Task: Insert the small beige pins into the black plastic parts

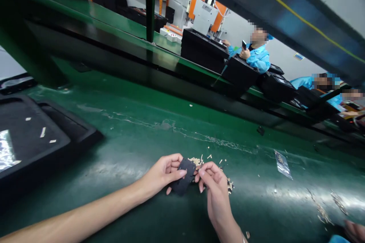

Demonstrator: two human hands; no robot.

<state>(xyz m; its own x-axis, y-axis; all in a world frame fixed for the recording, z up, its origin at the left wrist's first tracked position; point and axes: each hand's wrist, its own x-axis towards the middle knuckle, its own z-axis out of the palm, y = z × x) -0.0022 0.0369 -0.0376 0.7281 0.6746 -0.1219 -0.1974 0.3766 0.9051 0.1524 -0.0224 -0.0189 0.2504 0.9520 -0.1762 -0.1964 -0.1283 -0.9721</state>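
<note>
My left hand [168, 172] grips a thin black rectangular panel [182, 184], with the thumb lying across its face. The panel has small cut-outs near its upper edge, and it is tilted above the green work surface [128, 148]. At the panel's right edge is my right hand [212, 178], thumb and forefinger pinched together. Whatever sits between those fingertips is too small to name. Behind and beside the hands lies a scatter of small cream strips [196, 160] and black bits.
Black trays [82, 133] stand at the left, with a few pale strips on one. A small clear bag [283, 164] lies at the right, near thin metallic pieces [319, 207]. Beyond a dark ledge, people in blue [261, 57] work among black bins [203, 49]. Another person's hand [355, 229] shows bottom right.
</note>
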